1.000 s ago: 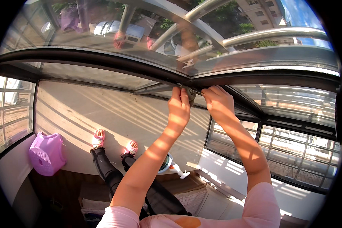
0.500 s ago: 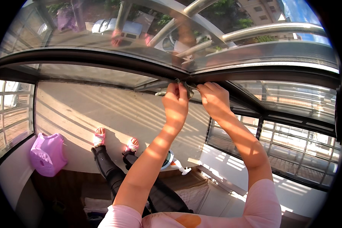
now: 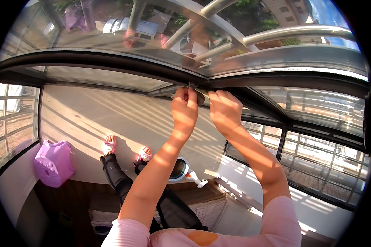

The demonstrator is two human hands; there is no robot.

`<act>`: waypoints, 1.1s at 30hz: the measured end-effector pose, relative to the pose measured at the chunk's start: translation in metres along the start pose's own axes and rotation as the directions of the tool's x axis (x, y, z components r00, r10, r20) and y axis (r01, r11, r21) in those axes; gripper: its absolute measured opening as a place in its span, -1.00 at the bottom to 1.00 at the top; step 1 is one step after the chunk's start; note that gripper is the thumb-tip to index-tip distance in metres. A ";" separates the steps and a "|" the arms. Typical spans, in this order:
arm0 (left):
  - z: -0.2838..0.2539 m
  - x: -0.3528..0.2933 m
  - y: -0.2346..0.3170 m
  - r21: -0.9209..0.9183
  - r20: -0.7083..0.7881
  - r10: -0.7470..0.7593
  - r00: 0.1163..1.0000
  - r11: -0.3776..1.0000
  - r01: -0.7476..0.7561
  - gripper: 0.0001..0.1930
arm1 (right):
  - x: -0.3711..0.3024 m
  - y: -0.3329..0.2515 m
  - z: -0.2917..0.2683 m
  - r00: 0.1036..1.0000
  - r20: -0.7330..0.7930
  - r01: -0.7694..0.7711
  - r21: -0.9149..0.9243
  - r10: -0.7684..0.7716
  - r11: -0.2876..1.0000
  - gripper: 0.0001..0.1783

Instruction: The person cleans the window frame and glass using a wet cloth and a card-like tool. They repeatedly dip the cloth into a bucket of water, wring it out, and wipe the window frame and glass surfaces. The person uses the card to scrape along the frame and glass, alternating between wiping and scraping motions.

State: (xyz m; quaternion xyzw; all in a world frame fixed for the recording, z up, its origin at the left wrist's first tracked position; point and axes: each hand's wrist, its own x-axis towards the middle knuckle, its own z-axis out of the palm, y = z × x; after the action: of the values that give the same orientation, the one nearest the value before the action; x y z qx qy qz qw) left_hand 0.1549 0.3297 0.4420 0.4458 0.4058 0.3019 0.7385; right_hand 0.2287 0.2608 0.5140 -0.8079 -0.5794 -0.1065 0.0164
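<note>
Both arms reach up and forward to a dark window frame (image 3: 123, 66), at the spot where two bars meet. There my left hand (image 3: 184, 109) pinches a grey-green cloth (image 3: 200, 98), its thumb and fingers pressed together against the bar. My right hand (image 3: 226, 110), fingers curled, grips the other end of the cloth just to the right. A short stretch of cloth runs between the hands, with a bit of it hanging behind the left fingers. Most of the cloth is hidden by my fingers.
A purple plastic stool (image 3: 53, 164) stands at lower left. By my legs are a bucket (image 3: 186, 168) of dark liquid and a white-and-orange spray bottle (image 3: 196, 178). My feet, in pink sandals (image 3: 109, 145), rest on a pale ledge (image 3: 78, 115). Metal rails (image 3: 296, 33) show beyond the glass.
Both hands have shifted slightly left along the frame, still holding the cloth. Less of the cloth shows now, and more of the bucket has come into sight beside my left arm.
</note>
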 end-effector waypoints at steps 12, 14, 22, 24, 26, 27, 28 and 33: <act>0.002 0.005 -0.007 -0.049 0.008 0.051 0.999 0.998 -0.051 -0.78 | 0.005 -0.002 -0.009 1.000 -0.002 0.021 0.032 -0.021 0.999 -0.81; 0.002 0.004 -0.005 -0.062 0.015 0.069 0.998 0.996 -0.067 -0.78 | 0.009 0.000 -0.006 0.998 0.023 0.053 0.014 -0.053 0.998 -0.83; -0.024 0.021 0.008 -0.088 -0.101 0.089 0.991 0.991 -0.098 -0.78 | 0.032 -0.036 0.016 0.997 -0.074 0.026 0.047 -0.022 0.999 -0.89; -0.028 0.023 0.007 -0.040 -0.071 0.077 0.994 0.996 -0.080 -0.78 | 0.028 -0.034 0.008 0.998 -0.049 -0.021 0.077 0.025 0.997 -0.90; -0.028 0.025 0.008 0.002 -0.061 0.105 0.993 0.994 -0.105 -0.77 | 0.015 -0.026 -0.005 0.996 -0.034 -0.078 0.078 0.080 0.994 -0.90; -0.029 0.025 0.008 0.003 -0.043 0.084 0.996 0.996 -0.084 -0.78 | 0.002 -0.021 -0.010 0.993 -0.028 -0.108 0.068 0.111 0.992 -0.90; -0.032 0.026 0.008 0.005 -0.026 0.062 0.998 0.998 -0.062 -0.79 | -0.007 -0.015 -0.015 0.990 -0.023 -0.139 0.057 0.140 0.989 -0.89; -0.027 0.015 0.007 0.027 -0.031 0.083 0.996 0.996 -0.082 -0.73 | -0.035 0.014 -0.028 0.970 0.071 -0.240 0.111 0.233 0.964 -0.87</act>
State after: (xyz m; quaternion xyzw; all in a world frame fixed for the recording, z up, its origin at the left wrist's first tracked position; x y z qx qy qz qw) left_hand 0.1378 0.3561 0.4360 0.4666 0.4026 0.3341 0.7132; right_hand 0.2265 0.2194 0.5362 -0.8716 -0.4843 -0.0458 0.0606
